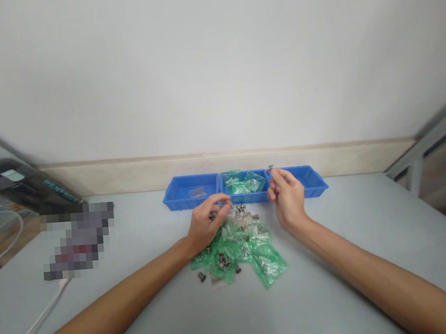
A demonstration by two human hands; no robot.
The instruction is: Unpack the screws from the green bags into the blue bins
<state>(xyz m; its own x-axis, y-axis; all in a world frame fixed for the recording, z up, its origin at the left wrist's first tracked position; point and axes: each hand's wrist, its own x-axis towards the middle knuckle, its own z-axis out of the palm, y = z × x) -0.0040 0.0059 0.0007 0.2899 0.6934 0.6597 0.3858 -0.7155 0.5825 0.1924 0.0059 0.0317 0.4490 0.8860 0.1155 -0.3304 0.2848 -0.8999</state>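
Now, in the head view, your right hand (288, 198) has its grip pinching a small flat-headed metal fastener (271, 166), beyond and right of the crinkled green plastic-bag heap (231, 240). Your left hand (207, 220) curls at that heap's far-left side; whether its grip holds anything, I cannot tell. A gentle fingertip pinch should serve; mind the rim of the blue rectangular plastic bin (315, 191) beyond the heap's right. The grey worktop (363, 213) offers elbow room right of the heap.

Table (363, 208): pale grey | Far side: 3 blue trays (180, 204) are standing in 1 row | Middle: heap of green plastic bags (268, 266), metal fasteners (202, 277) on and beside it | Left: blurred object (79, 238) with white cable (39, 322)
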